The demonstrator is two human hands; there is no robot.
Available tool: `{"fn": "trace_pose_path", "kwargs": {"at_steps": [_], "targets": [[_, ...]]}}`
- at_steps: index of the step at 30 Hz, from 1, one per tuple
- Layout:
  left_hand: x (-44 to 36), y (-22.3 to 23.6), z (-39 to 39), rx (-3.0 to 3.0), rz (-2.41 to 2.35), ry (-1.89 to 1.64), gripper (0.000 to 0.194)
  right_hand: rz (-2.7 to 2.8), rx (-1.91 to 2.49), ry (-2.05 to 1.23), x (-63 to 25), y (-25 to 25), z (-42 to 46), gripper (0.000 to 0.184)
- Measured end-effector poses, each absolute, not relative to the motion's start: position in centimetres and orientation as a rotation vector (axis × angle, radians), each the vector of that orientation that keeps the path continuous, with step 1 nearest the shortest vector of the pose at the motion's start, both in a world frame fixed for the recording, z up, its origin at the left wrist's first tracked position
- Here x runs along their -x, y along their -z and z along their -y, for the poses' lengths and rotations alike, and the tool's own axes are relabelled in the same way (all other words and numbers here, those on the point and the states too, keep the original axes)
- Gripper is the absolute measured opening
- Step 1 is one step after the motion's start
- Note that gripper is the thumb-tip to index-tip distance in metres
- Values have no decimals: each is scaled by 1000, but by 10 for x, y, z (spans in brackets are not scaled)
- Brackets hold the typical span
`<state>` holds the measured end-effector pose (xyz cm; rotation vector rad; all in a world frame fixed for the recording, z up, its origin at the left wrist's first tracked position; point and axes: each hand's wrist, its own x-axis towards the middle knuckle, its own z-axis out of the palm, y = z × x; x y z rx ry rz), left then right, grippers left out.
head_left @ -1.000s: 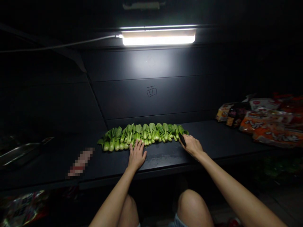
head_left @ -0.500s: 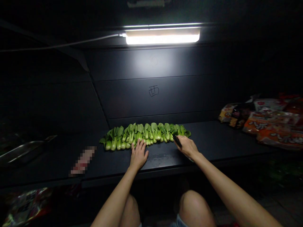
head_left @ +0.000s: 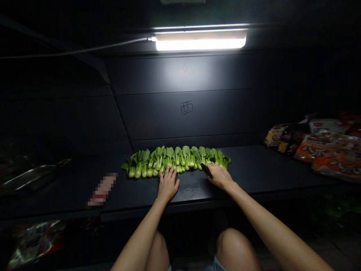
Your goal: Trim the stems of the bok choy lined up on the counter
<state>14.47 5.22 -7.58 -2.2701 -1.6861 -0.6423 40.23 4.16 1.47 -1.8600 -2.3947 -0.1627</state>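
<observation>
Bok choy lies in a long row on the dark shelf, stems toward me and leaves toward the back panel. My left hand is palm down at the row's front edge, fingers stretched and a little spread, fingertips touching the stems near the middle. Close to the right part of the row, my right hand is closed around a slim black object. Only its dark end shows past the fingers, so its kind is unclear.
Snack packets are piled on the right. At the left are a metal tray and a blurred-out pinkish item. A lit lamp with a white cable hangs above. Shiny packages sit below the shelf.
My right hand has shifted slightly left along the row with the black object. My left hand stays at the same stems. The whole view has moved a little.
</observation>
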Motion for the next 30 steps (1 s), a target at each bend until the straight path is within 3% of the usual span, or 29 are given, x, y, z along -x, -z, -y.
{"fn": "trace_pose_path", "kwargs": {"at_steps": [30], "targets": [[-144, 72, -50, 2265, 1696, 807, 48, 2549, 1496, 199, -331, -13, -42, 30]]}}
